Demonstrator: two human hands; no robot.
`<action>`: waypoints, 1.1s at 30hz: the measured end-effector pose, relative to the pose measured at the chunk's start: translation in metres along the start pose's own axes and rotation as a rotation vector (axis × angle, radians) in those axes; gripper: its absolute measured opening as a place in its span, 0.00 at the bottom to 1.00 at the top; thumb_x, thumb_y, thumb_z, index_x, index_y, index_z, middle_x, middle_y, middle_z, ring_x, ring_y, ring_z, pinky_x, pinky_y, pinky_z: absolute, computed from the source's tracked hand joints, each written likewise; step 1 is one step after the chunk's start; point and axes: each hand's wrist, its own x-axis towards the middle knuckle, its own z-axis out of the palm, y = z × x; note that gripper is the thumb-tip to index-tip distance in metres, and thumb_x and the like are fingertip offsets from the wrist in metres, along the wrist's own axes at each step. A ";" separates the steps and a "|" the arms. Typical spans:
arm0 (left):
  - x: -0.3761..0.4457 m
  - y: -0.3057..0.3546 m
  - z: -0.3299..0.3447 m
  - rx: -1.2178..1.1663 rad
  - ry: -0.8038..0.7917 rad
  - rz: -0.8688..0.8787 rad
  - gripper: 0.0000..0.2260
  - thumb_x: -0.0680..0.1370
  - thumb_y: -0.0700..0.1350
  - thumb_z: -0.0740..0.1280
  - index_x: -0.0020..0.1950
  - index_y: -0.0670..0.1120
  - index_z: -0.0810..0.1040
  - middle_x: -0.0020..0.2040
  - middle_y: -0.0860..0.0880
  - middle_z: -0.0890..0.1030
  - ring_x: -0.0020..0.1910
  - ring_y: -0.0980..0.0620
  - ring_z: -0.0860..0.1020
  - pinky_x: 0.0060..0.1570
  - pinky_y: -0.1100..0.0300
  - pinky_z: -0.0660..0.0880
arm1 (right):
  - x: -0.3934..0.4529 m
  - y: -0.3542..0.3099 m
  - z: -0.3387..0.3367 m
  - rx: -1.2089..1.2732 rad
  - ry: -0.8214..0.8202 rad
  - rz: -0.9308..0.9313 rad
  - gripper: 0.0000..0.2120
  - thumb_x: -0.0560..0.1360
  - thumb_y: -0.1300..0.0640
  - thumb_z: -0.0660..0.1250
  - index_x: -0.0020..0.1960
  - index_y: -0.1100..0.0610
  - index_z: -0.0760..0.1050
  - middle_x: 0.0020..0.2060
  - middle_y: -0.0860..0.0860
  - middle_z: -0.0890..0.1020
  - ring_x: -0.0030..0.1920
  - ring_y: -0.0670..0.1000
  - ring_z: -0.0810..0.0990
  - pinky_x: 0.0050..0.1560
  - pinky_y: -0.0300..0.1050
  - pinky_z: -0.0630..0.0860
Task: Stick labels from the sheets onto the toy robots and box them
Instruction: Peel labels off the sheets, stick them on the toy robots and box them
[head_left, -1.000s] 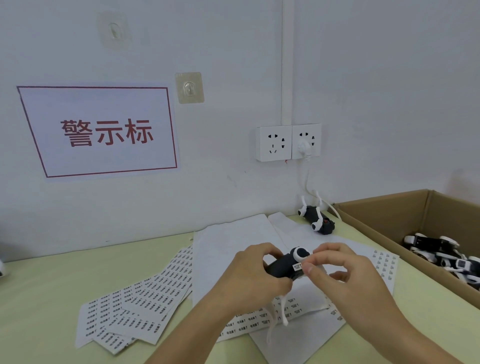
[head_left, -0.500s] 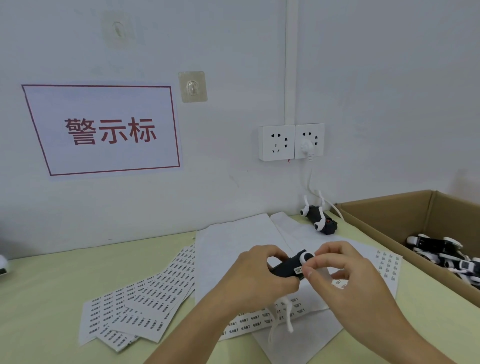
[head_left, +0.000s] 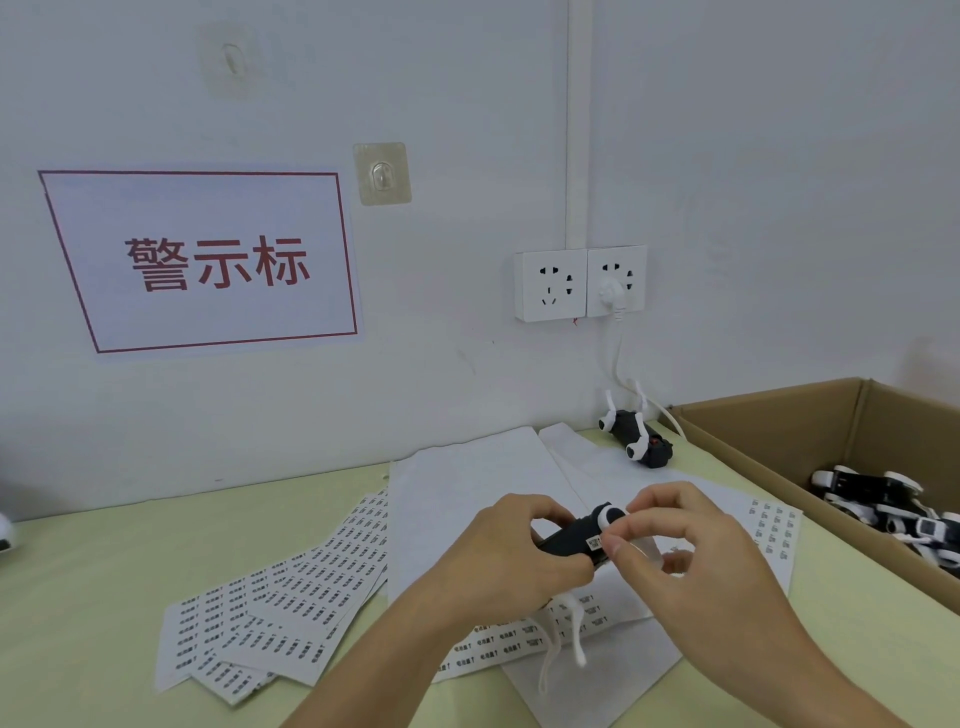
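My left hand (head_left: 511, 558) grips a black toy robot (head_left: 579, 535) with white joints above the table; its white legs hang below. My right hand (head_left: 680, 545) pinches the robot's end, with thumb and forefinger on a small white label (head_left: 595, 544) on its body. Label sheets (head_left: 291, 613) lie fanned out at the left, and another label sheet (head_left: 774, 525) lies to the right under my hands. A second toy robot (head_left: 636, 441) lies on its back near the wall. The cardboard box (head_left: 769, 441) at the right holds several boxed robots (head_left: 883, 501).
White backing papers (head_left: 467, 483) cover the middle of the pale green table (head_left: 78, 597). A wall socket (head_left: 582, 283) with a plugged white cable sits above the second robot. A red-framed sign (head_left: 202, 260) hangs on the wall at left.
Both hands with the robot have stayed almost in place; my right fingers shifted slightly along the label on the robot's body. The view tilted a little.
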 end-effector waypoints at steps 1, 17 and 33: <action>0.000 0.000 0.000 0.007 0.002 0.003 0.14 0.74 0.50 0.71 0.60 0.56 0.78 0.48 0.49 0.84 0.32 0.55 0.78 0.42 0.60 0.80 | 0.000 0.000 0.000 -0.011 0.006 -0.007 0.11 0.73 0.61 0.75 0.36 0.46 0.83 0.44 0.38 0.76 0.47 0.42 0.78 0.41 0.36 0.76; 0.000 0.002 0.000 -0.017 0.007 0.003 0.11 0.74 0.60 0.70 0.55 0.60 0.80 0.42 0.53 0.85 0.32 0.58 0.79 0.38 0.64 0.78 | -0.001 0.001 0.004 -0.065 0.061 -0.093 0.13 0.71 0.64 0.76 0.36 0.46 0.82 0.45 0.44 0.77 0.48 0.41 0.77 0.40 0.37 0.77; -0.002 0.004 0.004 0.004 0.062 0.001 0.09 0.75 0.59 0.69 0.53 0.59 0.79 0.44 0.52 0.84 0.37 0.55 0.80 0.49 0.52 0.81 | -0.001 0.005 0.006 -0.074 0.083 -0.116 0.14 0.70 0.63 0.77 0.36 0.44 0.82 0.45 0.43 0.77 0.48 0.41 0.77 0.40 0.36 0.77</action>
